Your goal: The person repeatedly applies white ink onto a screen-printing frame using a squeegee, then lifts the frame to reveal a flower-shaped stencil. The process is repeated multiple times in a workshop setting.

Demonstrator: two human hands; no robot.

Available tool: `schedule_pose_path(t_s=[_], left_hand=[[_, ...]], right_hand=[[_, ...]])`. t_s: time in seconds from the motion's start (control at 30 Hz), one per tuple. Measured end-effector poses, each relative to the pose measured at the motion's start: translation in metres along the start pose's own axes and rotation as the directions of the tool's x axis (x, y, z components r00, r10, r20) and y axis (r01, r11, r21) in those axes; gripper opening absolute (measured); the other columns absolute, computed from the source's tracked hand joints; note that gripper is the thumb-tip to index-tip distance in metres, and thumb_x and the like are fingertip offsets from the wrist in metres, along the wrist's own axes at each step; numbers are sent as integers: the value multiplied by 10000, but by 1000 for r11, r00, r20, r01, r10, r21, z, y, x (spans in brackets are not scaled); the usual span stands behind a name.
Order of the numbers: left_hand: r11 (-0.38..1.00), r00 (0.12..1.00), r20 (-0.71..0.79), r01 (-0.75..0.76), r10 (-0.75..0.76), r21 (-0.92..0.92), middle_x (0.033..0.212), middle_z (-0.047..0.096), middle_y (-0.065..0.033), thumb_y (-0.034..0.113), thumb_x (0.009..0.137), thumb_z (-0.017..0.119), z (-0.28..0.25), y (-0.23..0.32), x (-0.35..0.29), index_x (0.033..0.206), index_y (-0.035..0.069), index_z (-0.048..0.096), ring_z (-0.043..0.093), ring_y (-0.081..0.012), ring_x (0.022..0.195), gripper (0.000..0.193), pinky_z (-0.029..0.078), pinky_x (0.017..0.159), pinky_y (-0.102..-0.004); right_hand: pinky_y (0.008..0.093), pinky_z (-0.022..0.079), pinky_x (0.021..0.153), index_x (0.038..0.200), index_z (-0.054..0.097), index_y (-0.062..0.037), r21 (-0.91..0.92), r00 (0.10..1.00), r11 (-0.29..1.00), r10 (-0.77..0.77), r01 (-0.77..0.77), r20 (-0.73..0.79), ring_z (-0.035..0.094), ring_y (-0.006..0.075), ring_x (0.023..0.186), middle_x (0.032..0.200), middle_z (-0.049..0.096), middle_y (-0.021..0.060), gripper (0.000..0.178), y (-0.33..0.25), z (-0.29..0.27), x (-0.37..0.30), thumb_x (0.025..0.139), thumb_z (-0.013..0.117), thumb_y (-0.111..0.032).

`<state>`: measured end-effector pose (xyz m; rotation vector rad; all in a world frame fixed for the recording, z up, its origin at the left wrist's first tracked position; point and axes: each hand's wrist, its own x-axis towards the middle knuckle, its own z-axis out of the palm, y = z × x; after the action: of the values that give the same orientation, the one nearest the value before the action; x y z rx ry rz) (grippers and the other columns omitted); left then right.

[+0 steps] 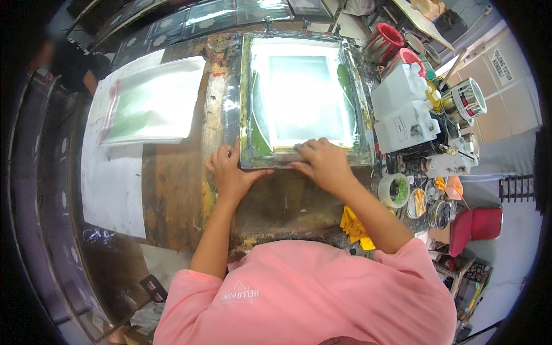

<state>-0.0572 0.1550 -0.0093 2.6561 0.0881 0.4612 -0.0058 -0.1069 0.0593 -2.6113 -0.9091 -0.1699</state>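
Note:
A screen-printing frame (248, 115) lies on the worktable before me, its mesh glaring white with green showing at the sides. My left hand (230, 172) rests at its near left corner, fingers apart and thumb stretched along the near edge. At the near end of the mesh, my right hand (326, 164) grips a narrow tan-edged bar that looks like a squeegee (283, 150). Its fingers lie on the far side and its thumb on the near side. Part of the bar is hidden under that hand.
Left of the frame, a stack of clear plastic sheets (155, 103) lies on white paper (112, 190). White jugs (402, 92), red-stained buckets (384, 43) and paint cans (467, 98) crowd the right. A tape roll (394, 191) and yellow cloth (355, 229) lie nearer. Another person (72, 66) is far left.

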Motion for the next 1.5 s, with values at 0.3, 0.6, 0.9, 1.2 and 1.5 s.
schedule_pose_path(t_s=[0.3,0.6,0.9,1.2,1.5], left_hand=[[999,999,-23,-43,43,-19,1127,614,-83,731,507,941,1,-5,1,1503,110,634,544,-286,1125,1213,316,1028,-495],[982,997,-34,-72,67,-175,951,680,-63,708,554,935,-2,-4,4,1561,-6,527,594,-232,889,1300,373,961,-421],[978,985,-121,-142,124,-151,922,671,-78,703,607,913,4,-7,0,1543,-17,538,569,-251,856,1239,393,919,-410],[949,993,-115,-49,13,-312,1146,694,-153,543,705,964,-6,8,-1,1540,-12,540,607,-327,1033,1088,454,988,-447],[548,953,-286,-187,-100,-816,1627,420,-240,314,906,888,-49,59,60,1634,-76,342,410,-304,1491,991,331,1238,-426]], right_hand=[[475,584,804,1174,791,-174,-142,995,990,-1,-14,-105,706,313,986,1095,736,91,417,111,37,150,976,685,-525],[500,571,833,1157,784,-141,-123,994,992,-47,35,-100,721,361,1009,1033,761,124,533,188,15,281,978,649,-625],[491,586,761,1187,777,-199,-188,995,981,-66,52,-69,707,306,982,1060,716,60,437,111,22,142,976,668,-566],[466,590,792,1078,680,-55,-177,1000,984,24,-21,12,686,331,1002,967,685,127,427,-2,-41,24,980,687,-471],[518,426,933,912,709,-72,-316,841,948,-192,26,-506,663,290,854,847,687,108,369,-18,-121,88,906,723,-441]])
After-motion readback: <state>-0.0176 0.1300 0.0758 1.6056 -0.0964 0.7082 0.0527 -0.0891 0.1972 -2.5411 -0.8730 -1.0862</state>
